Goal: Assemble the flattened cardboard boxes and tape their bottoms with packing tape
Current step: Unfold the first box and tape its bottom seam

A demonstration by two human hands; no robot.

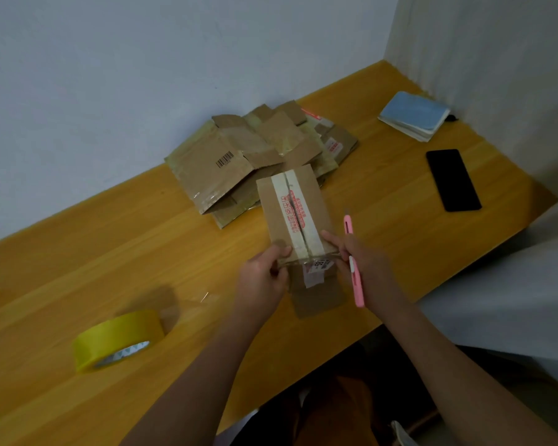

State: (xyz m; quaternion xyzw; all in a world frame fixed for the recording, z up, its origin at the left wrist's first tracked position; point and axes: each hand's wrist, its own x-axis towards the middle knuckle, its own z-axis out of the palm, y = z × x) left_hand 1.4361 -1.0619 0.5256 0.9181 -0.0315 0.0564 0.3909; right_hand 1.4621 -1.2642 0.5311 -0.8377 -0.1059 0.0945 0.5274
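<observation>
While tape roll [118,339] lies idle at left: one box [295,214] squared up mid-table, seam taped, pinched at near edge between left hand [261,278] and right hand [366,268], the latter also gripping pink cutter [355,278]; flattened stack [255,156] behind, unassembled.

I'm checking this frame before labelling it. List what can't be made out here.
- Head view: the small label on the box is too small and blurred to read.
- Head view: the pink cutter is partly covered by the right hand; its blade tip is too small to see.
- Head view: the lower flattened boxes are hidden by those on top.
- Head view: the left hand covers the box's near corner.
</observation>
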